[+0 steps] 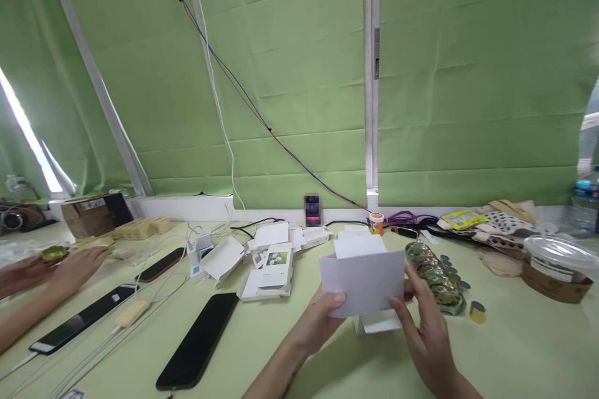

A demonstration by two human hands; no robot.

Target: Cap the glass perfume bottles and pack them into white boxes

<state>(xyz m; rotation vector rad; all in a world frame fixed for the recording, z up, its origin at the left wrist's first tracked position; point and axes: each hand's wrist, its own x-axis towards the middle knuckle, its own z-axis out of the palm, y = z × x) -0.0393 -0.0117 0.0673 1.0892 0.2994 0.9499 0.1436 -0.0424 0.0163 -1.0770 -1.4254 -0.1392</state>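
In front of me is a partly folded white cardboard box (pixel 365 280), its broad blank side toward me and a flap standing up at the back. My left hand (pixel 321 318) grips its lower left, the thumb pressed flat on the front. At the right edge, my right hand (pixel 425 324) pinches it between thumb and fingers. Below it, another white cardboard piece (pixel 381 323) shows, partly hidden. Left of my hands lies a pile of flat white boxes (pixel 276 268), one printed with a picture of white flowers. A clear bag of round metallic pieces (pixel 433 274) lies just right.
A black phone (pixel 199 340) and another charging phone (pixel 87 318) lie to the left among white cables. Another person's hands (pixel 79 265) work at far left. At right are a gold-coloured cylinder (pixel 478 312) and a lidded plastic bowl (pixel 559 262). An orange-and-white tub (pixel 376 223) stands behind.
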